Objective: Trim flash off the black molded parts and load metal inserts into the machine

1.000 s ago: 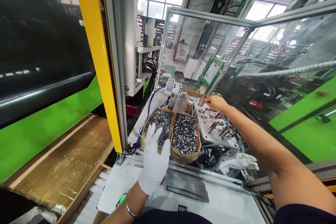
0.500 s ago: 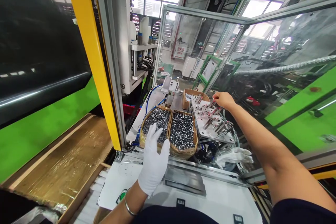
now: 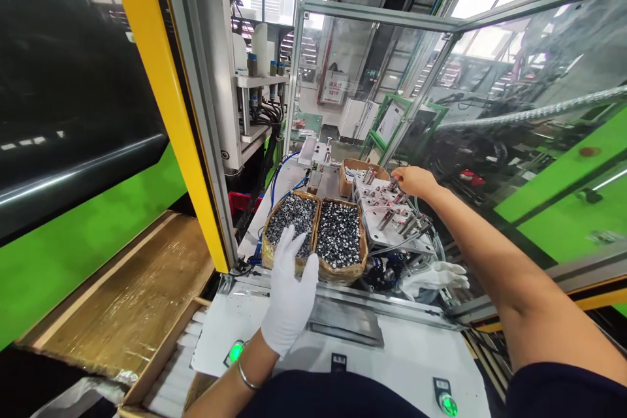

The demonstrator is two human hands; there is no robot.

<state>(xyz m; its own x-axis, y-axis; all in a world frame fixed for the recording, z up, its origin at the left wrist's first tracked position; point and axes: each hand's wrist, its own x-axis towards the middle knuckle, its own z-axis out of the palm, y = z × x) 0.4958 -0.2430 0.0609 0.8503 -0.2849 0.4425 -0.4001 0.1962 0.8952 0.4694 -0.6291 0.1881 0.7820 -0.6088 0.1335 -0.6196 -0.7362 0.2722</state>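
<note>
Right of centre, the silvery, pin-studded metal plate [image 3: 379, 235] is reached at its far edge by the bare right hand [image 3: 416, 181], its fingertip grip unclear; the white-gloved left hand [image 3: 290, 297] is held farther off, fingers spread.

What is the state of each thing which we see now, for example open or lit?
Left grip, open, gloved
Right grip, bare, at the metal fixture; closure unclear
Left parts box, open, filled
Right parts box, open, filled
Back cardboard box, open
Loose glove, lying unworn
Left button, lit green
Right button, lit green
</note>
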